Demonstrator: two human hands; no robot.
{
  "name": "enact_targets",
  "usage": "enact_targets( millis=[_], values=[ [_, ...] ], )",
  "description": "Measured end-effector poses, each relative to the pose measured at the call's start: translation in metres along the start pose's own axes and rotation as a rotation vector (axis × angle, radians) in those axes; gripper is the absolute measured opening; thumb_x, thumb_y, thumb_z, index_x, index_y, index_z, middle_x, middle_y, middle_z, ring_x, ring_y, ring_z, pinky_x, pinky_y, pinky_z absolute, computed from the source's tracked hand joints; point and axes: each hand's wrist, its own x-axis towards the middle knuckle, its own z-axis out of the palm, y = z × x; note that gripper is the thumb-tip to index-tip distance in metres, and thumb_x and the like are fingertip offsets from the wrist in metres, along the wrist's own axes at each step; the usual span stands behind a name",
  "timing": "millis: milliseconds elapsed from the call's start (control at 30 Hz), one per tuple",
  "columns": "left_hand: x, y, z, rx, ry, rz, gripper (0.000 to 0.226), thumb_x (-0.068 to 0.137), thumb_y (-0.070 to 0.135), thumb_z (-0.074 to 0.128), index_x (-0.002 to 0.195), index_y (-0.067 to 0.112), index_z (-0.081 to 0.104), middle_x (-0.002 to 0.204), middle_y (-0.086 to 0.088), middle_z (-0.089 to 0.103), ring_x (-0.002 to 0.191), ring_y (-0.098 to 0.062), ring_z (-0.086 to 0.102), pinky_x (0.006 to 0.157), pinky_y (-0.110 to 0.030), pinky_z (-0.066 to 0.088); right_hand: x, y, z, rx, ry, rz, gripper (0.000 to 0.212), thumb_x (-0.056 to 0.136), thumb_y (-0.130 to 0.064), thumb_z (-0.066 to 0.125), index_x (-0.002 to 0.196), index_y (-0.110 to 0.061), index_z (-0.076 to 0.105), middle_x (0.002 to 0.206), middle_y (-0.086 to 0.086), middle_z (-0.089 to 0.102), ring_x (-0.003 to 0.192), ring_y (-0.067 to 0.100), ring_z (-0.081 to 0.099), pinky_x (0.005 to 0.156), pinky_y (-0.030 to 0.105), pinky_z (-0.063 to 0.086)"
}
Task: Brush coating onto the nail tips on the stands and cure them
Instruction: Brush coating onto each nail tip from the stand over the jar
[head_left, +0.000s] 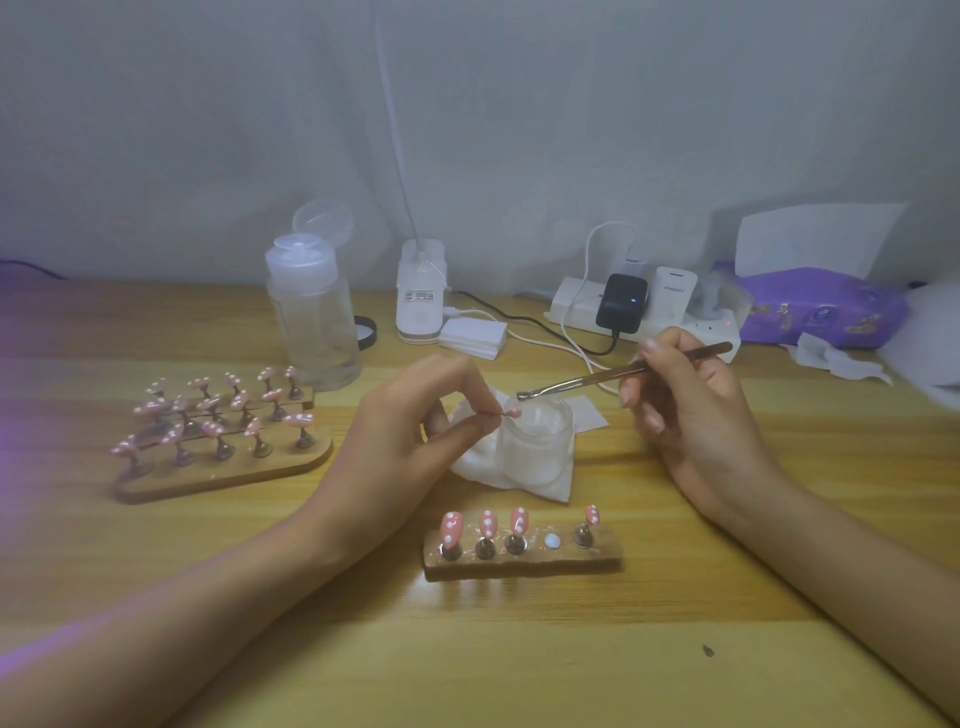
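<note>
left hand and right hand both pinch (forearms angled inward).

A jar sits on a cloth. From the jar: one stand at 6 o'clock, more stands at 9, a bottle at 11 behind them, a lamp base at 12, a power strip at 1, a tissue pack at 2. The left hand holds a tip over the rim at 10; the right hand, at 3, holds a brush over it.
</note>
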Motion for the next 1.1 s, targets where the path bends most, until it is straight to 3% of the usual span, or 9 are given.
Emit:
enact_targets(
  millis=[100,233,400,533,667,800,900,1100],
  values=[
    [-0.0003,0.0005,-0.0001,0.004,-0.003,-0.001,0.013,0.090,0.011,0.071,0.085,0.020,0.063,0.092,0.014,0.060,0.060,-0.010,0.047,0.062,-0.012,0.039,-0.0016,-0.0012,0.0022,-0.012,-0.067,-0.025,0.023,0.087,-0.035,0.059,0.075,-0.018,0.049,0.057,0.004,0.063,0.039,0.009,0.038,0.040,0.014,0.034],
    [0.0001,0.0005,-0.0003,-0.001,-0.003,-0.002,0.014,0.090,0.011,0.072,0.084,0.021,0.063,0.090,0.015,0.060,0.060,-0.010,0.047,0.061,-0.011,0.037,-0.0001,-0.0001,0.0011,-0.026,0.006,0.003,0.025,0.098,-0.021,0.052,0.074,-0.017,0.048,0.055,0.004,0.061,0.037,0.008,0.034,0.039,0.014,0.030],
    [-0.0002,0.0016,-0.0004,0.010,0.000,0.004,0.015,0.089,0.011,0.071,0.084,0.021,0.062,0.090,0.017,0.060,0.060,-0.011,0.048,0.061,-0.010,0.037,-0.0017,-0.0017,0.0023,-0.019,-0.057,-0.039,0.023,0.091,-0.031,0.057,0.075,-0.017,0.049,0.056,0.004,0.062,0.038,0.008,0.035,0.041,0.014,0.033],
    [-0.0004,0.0018,-0.0002,0.006,-0.003,0.004,0.015,0.090,0.009,0.071,0.084,0.020,0.062,0.090,0.014,0.060,0.059,-0.012,0.048,0.061,-0.010,0.036,-0.0001,-0.0004,0.0011,-0.018,0.021,-0.016,0.028,0.099,-0.017,0.052,0.070,-0.018,0.050,0.054,0.004,0.060,0.037,0.008,0.034,0.038,0.014,0.030],
    [0.0002,0.0022,-0.0005,0.006,-0.009,0.004,0.015,0.090,0.009,0.071,0.083,0.020,0.062,0.089,0.014,0.060,0.058,-0.011,0.047,0.061,-0.010,0.036,-0.0015,-0.0010,0.0022,-0.009,-0.069,-0.051,0.023,0.091,-0.031,0.058,0.073,-0.018,0.049,0.057,0.004,0.062,0.039,0.008,0.036,0.041,0.013,0.033],
    [0.0001,0.0020,-0.0003,0.001,-0.011,-0.007,0.017,0.089,0.009,0.072,0.082,0.020,0.061,0.085,0.015,0.058,0.055,-0.011,0.045,0.060,-0.011,0.035,-0.0006,-0.0003,0.0011,-0.016,-0.009,-0.027,0.028,0.098,-0.020,0.053,0.070,-0.019,0.050,0.055,0.004,0.060,0.038,0.008,0.035,0.039,0.014,0.030],
    [0.0000,0.0034,-0.0004,-0.003,-0.007,-0.013,0.015,0.089,0.009,0.072,0.082,0.017,0.062,0.084,0.013,0.059,0.054,-0.010,0.043,0.060,-0.010,0.035,-0.0014,-0.0020,0.0015,0.015,-0.049,-0.042,0.027,0.095,-0.026,0.057,0.069,-0.022,0.052,0.056,0.003,0.060,0.038,0.008,0.036,0.040,0.014,0.032],
    [-0.0002,0.0063,-0.0003,-0.038,-0.007,-0.024,0.016,0.089,0.003,0.071,0.079,0.011,0.061,0.062,0.027,0.052,0.047,-0.006,0.031,0.052,-0.009,0.028,-0.0010,-0.0013,0.0015,0.003,0.001,-0.011,0.029,0.099,-0.018,0.051,0.071,-0.018,0.046,0.054,0.003,0.059,0.037,0.008,0.035,0.038,0.014,0.030]
  ],
)
